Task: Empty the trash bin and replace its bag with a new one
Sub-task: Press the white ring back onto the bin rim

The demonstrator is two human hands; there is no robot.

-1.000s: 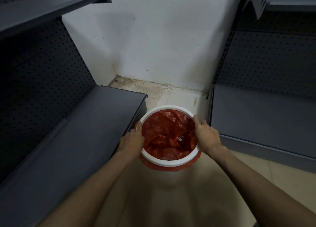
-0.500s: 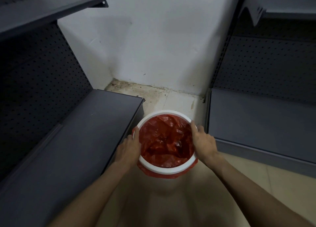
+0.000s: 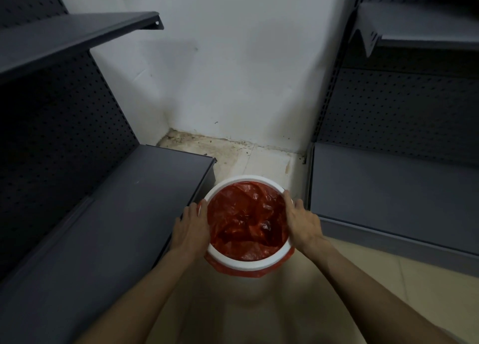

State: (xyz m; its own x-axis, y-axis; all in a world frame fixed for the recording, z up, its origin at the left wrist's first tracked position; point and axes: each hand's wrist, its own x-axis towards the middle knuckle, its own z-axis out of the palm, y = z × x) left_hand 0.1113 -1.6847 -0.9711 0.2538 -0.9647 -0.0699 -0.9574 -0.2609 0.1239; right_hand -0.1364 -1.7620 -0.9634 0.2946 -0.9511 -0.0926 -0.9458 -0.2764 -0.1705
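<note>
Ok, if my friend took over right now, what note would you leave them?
Left hand and right hand each grip a side of the white rim ring on the trash bin.
The red bag lines the bin, its edge folded out under the ring.
The bin stands on the floor between two dark shelves.
Done: a bag is in.
Left: cannot tell whether it is the new one.

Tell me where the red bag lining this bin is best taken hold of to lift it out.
Probably at the red bag's skirt folded over the outside, showing below the white ring on the near side, reached from below the rim. The ring clamps the bag, so it likely comes off first; the left hand and right hand sit on its opposite sides, well placed to lift it straight up.
</note>
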